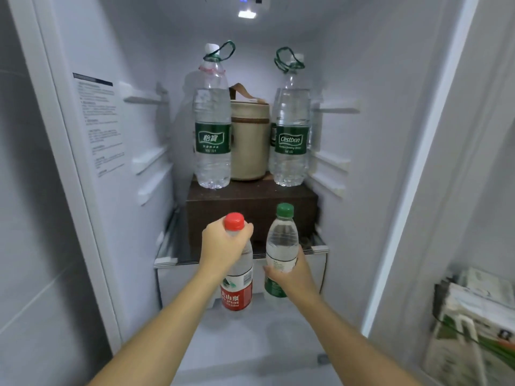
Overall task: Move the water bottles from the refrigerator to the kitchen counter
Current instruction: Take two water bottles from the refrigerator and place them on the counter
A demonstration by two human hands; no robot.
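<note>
Here, your left grip (223,246) is clamped from above on the small bottle with the red cap (237,291). The fingers curl around its neck and shoulder, just under the cap. The bottle hangs upright, and its red label shows below your hand.

Your right grip (292,271) is clamped on the small bottle with the green cap (282,240). It holds this bottle around the middle, and the bottle leans a little to the left. Both small bottles are in the air, side by side but apart, in front of the edge of the glass shelf (167,257) of the open refrigerator (133,65).

Deeper inside, a brown box (250,210) stands on that shelf. On top of the box stand two large bottles, both upright, each with a green label and a green cord tied at the neck: the left large bottle (212,135) and the right large bottle (291,135). Between them, touching or almost touching both, stands a beige round bag (249,140) with a brown strap. At the far right, some blurred packages (473,316) sit in a holder.
</note>
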